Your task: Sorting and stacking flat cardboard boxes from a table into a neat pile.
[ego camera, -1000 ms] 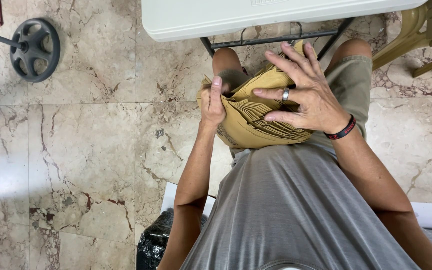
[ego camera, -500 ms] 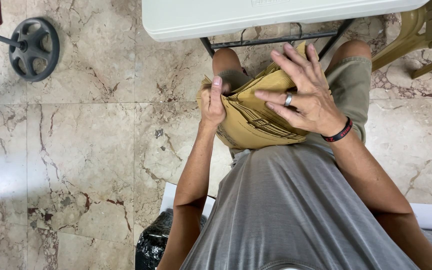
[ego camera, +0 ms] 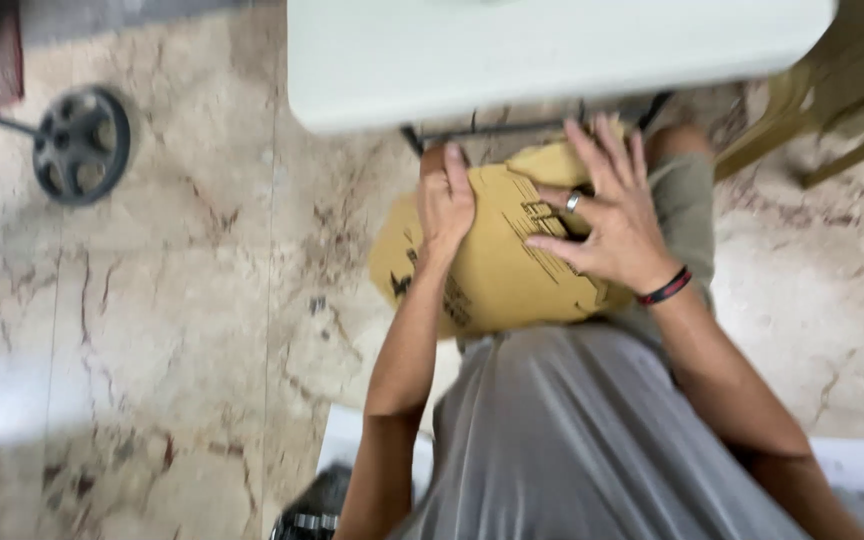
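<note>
Yellow-brown cardboard piece (ego camera: 497, 265) flat on lap, below white table (ego camera: 552, 55) edge. Long axis runs 8 to 2 o'clock. Left hand (ego camera: 445, 205) clamps 10 o'clock edge; right hand (ego camera: 607, 215) presses 2 o'clock face, fingers spread.

White table edge (ego camera: 552, 70) just above hands

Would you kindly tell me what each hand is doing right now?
Left hand: closed on the edge of the flat yellow-brown paper envelope.
Right hand: open, fingers spread, flat on it.
</note>
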